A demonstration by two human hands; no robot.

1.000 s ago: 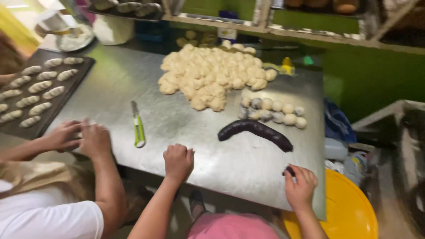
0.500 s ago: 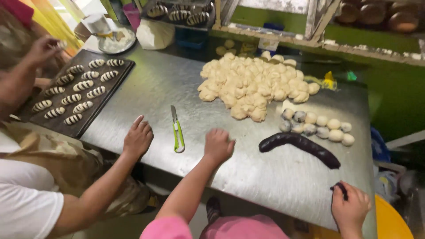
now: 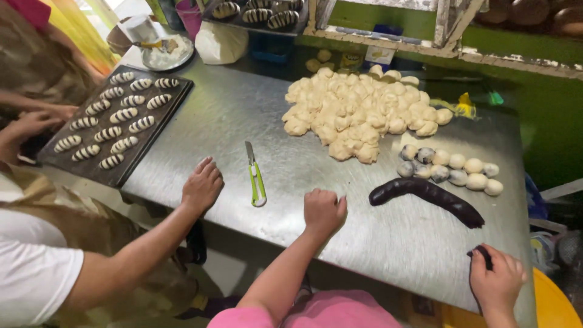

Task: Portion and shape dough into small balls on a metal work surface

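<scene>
My left hand (image 3: 323,209) rests as a closed fist on the steel table (image 3: 388,249), holding nothing. At the table's near right edge, my right hand (image 3: 495,280) is closed on a small dark piece of dough (image 3: 484,254). A long dark dough roll (image 3: 428,197) lies between my hands, a little farther back. Just left of my left hand lies a green-handled knife (image 3: 255,176). Beside the knife, a co-worker's hand (image 3: 203,185) lies flat on the table.
A big heap of pale dough pieces (image 3: 358,112) fills the table's far middle, with a row of pale and grey dough balls (image 3: 452,167) to its right. A dark tray (image 3: 130,161) of striped rolls sits at left. A yellow tub (image 3: 555,304) stands at lower right.
The view has swung right and closer. The co-worker's hand moved from the table's left edge to beside the knife. My hands stay at the near edge.
</scene>
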